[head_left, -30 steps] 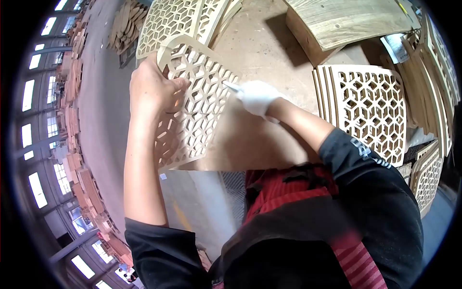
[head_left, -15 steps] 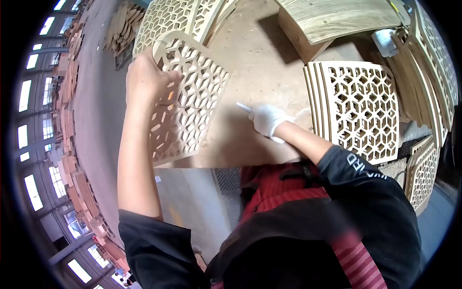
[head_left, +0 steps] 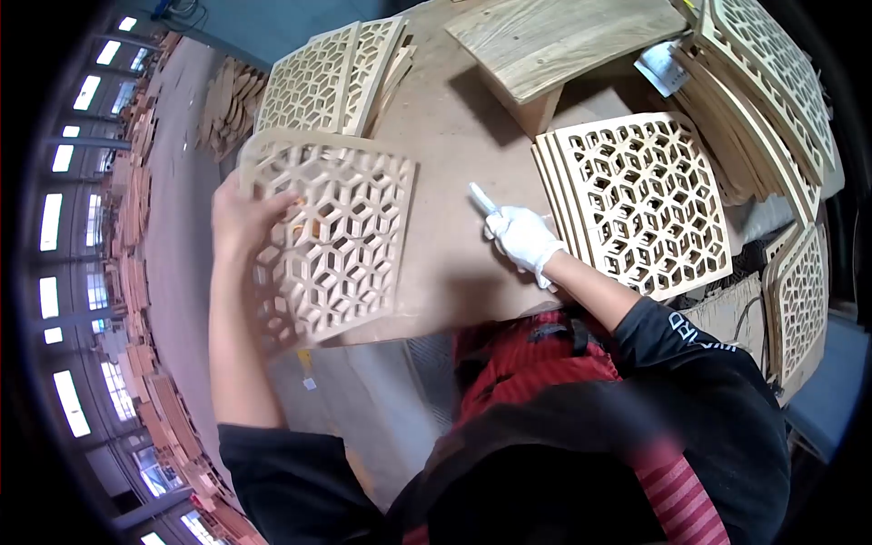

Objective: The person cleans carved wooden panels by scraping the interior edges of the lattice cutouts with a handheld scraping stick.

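Note:
A lattice-cut wooden panel [head_left: 350,227] is gripped at its left edge by my bare left hand [head_left: 247,216], which is blurred by motion. The panel is tilted over the table's front left part. My right hand [head_left: 527,241], in a white glove, is closed around a thin pale tool [head_left: 481,197] whose tip points up and left, apart from the panel. Just right of the glove stands a stack of similar lattice panels [head_left: 649,200], leaning together.
More lattice panels [head_left: 309,82] lie at the table's back left. A wooden board on a block [head_left: 563,41] is at the back. Curved panels [head_left: 772,91] stand at the right, with another lattice stack [head_left: 801,304] below. Wood pieces [head_left: 232,104] are piled beyond the left edge.
My right hand with the tool has drawn back from the panel. My left hand has lowered the panel and turned its face more toward the camera. The view has shifted.

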`<state>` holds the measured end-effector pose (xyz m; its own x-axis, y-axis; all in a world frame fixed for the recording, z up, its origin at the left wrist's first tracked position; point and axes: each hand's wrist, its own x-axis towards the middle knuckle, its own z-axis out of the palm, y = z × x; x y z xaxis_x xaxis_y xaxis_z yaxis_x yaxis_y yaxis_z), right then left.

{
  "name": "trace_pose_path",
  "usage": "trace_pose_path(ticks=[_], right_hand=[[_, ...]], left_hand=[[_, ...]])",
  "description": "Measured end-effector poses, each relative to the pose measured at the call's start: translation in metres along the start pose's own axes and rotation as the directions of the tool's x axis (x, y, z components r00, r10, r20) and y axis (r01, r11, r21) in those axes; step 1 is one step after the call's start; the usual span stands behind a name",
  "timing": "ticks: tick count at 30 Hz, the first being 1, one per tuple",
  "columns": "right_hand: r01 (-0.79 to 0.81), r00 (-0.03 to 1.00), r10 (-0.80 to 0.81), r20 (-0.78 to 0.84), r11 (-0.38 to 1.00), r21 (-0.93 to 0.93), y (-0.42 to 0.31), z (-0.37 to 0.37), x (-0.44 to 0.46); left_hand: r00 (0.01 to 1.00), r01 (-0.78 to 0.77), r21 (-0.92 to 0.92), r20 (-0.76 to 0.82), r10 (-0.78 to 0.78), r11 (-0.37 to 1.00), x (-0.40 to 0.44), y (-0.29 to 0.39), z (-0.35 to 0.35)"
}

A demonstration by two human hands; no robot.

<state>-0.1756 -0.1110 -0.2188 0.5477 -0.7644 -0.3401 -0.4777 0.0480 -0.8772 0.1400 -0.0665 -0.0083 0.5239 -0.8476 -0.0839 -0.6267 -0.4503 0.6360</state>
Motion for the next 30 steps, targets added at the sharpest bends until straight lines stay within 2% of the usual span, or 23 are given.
trace_pose_path(ticks=[2, 5, 6, 7, 9, 10, 11, 12, 15, 18, 20, 24, 26, 28, 30], right_hand=[[-0.044, 0.997, 0.052, -0.061, 0.991, 0.124, 0.004, -0.004, 0.000], [-0.075, 0.983, 0.136, -0.121, 0.907, 0.415, -0.005, -0.007, -0.002], [-0.089, 0.977, 0.179, -0.118, 0.840, 0.535, -0.016, -0.010, -0.004], [-0.114, 0.981, 0.187, -0.049, 0.765, 0.633, -0.028, -0.019, -0.011], [0.071, 0.986, -0.013, -0.167, 0.935, 0.348, -0.019, -0.021, -0.003], [0.161, 0.972, -0.125, -0.197, 0.970, 0.182, -0.017, -0.022, -0.001], [0.103, 0.992, -0.057, -0.110, 0.871, 0.480, -0.018, -0.021, 0.000], [-0.044, 0.997, 0.073, -0.026, 0.814, 0.579, -0.041, -0.032, -0.010], [0.147, 0.989, -0.110, -0.100, 0.817, 0.557, -0.054, -0.046, -0.020], [0.165, 0.986, -0.120, -0.116, 0.799, 0.578, -0.060, -0.049, -0.019], [0.185, 0.981, -0.124, -0.146, 0.813, 0.552, -0.061, -0.048, -0.017], [0.213, 0.975, -0.158, -0.154, 0.858, 0.468, -0.051, -0.046, -0.012], [0.148, 0.987, -0.104, -0.120, 0.870, 0.470, -0.057, -0.052, -0.020], [0.211, 0.976, -0.164, -0.145, 0.880, 0.425, -0.055, -0.054, -0.021], [0.124, 0.990, -0.077, -0.122, 0.885, 0.448, -0.064, -0.060, -0.026]], left_hand=[[0.995, 0.077, -0.027, -0.053, -0.078, 0.997, -0.018, 0.002, -0.023], [0.977, 0.103, -0.394, -0.134, -0.168, 0.913, -0.046, -0.008, -0.025], [0.974, 0.114, -0.482, -0.117, -0.193, 0.869, -0.054, -0.017, -0.026], [0.973, 0.104, -0.572, -0.109, -0.201, 0.814, -0.062, -0.023, -0.024], [0.969, 0.103, -0.711, -0.086, -0.231, 0.696, -0.075, -0.029, -0.016], [0.965, 0.113, -0.761, -0.070, -0.254, 0.639, -0.082, -0.030, -0.012], [0.960, 0.114, -0.814, -0.058, -0.275, 0.570, -0.089, -0.027, -0.007], [0.946, 0.164, -0.809, -0.033, -0.323, 0.565, -0.090, -0.036, -0.007], [0.893, 0.268, -0.840, 0.033, -0.449, 0.471, -0.095, -0.045, -0.004], [0.873, 0.306, -0.904, 0.142, -0.467, 0.298, -0.099, -0.055, 0.000], [0.863, 0.327, -0.914, 0.186, -0.470, 0.238, -0.098, -0.066, 0.001], [0.843, 0.376, -0.894, 0.219, -0.492, 0.245, -0.096, -0.075, 0.004], [0.828, 0.401, -0.887, 0.245, -0.504, 0.228, -0.096, -0.073, 0.007], [0.817, 0.429, -0.879, 0.280, -0.504, 0.207, -0.096, -0.072, 0.010], [0.797, 0.472, -0.868, 0.345, -0.495, 0.155, -0.094, -0.088, 0.018]])
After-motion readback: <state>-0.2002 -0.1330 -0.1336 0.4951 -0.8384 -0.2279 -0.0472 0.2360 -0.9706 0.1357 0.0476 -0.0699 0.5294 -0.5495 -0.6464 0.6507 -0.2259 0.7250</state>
